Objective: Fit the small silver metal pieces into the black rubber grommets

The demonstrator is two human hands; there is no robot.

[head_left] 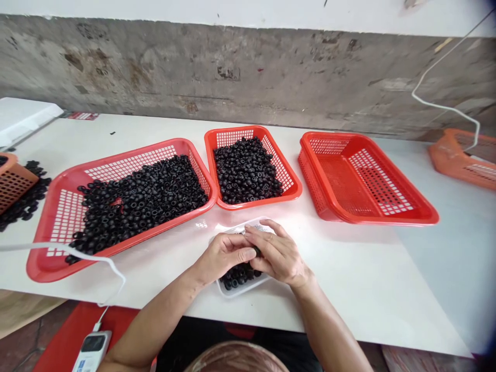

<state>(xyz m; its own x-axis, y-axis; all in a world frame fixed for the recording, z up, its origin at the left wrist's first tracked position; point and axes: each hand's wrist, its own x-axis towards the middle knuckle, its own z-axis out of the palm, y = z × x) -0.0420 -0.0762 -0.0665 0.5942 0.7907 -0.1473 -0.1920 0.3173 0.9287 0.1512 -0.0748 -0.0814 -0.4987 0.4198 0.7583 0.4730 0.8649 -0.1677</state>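
Observation:
My left hand (228, 254) and my right hand (277, 253) meet over a small white plastic tray (228, 293) near the table's front edge. Between the thumb and fingers of both hands sits a small black ring-shaped part (256, 251), mostly covered by the fingers. Loose black ring-shaped parts (239, 276) fill the near end of the tray. Some small clear or silvery pieces (260, 227) show at its far end, partly hidden by my right hand. Both hands are closed, fingertips touching.
Black parts fill a large red basket (127, 243) at left and a smaller red basket (259, 205) behind the tray. Stacked red baskets (368, 217) stand at right. An orange basket (465, 160) lies far right, another orange basket (15, 181) far left. A white cable (112, 266) crosses at left.

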